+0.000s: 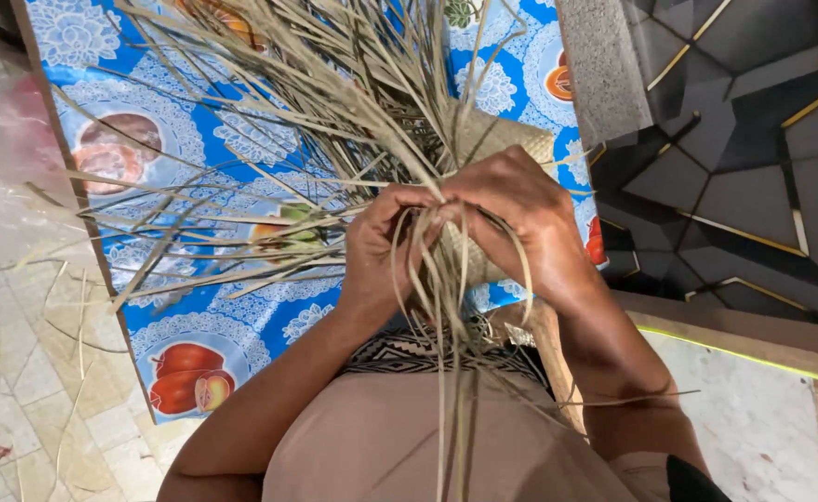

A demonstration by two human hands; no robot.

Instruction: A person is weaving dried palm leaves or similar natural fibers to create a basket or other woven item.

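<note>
A partly woven mat of dry, pale straw strips (488, 139) lies over a blue flowered tablecloth (195, 307). Long loose strips (269, 102) fan out from it to the left and top, and others hang down over my lap. My left hand (381, 246) pinches a few strips at the woven edge. My right hand (520, 218) lies over the woven part and grips strips right beside the left hand's fingertips. Both hands meet at the centre of the view. The weave under my right hand is mostly hidden.
The tablecloth shows fruit pictures (186, 376) and white lace patterns. A tiled floor (18, 372) lies at left with stray strips on it. A dark geometric-patterned surface (734, 158) is at right, a pale slab (753, 418) at lower right.
</note>
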